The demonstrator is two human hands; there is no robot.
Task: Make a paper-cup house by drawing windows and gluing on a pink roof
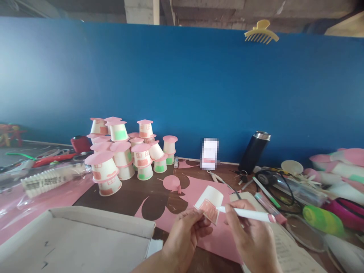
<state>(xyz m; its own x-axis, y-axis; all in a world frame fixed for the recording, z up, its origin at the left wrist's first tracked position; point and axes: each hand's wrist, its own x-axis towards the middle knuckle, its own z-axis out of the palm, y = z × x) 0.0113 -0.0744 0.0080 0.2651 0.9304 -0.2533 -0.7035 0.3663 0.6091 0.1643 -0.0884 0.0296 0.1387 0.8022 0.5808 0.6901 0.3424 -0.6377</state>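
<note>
While left hand point(184, 232) pinches paper cup point(212, 195) tilted, right hand point(251, 235) grips white pen point(244, 213) — tip touching cup.

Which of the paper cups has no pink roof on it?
The cup pinched in the left hand, by the pen tip: its white base is bare. The stacked cups behind it wear pink discs on top.

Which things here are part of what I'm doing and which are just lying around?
In use: left hand holding paper cup with pink window piece; right hand with white pen; cut pink sheet; finished cup houses.
Lying about: black flask; yellow hair clip; cardboard box.
</note>
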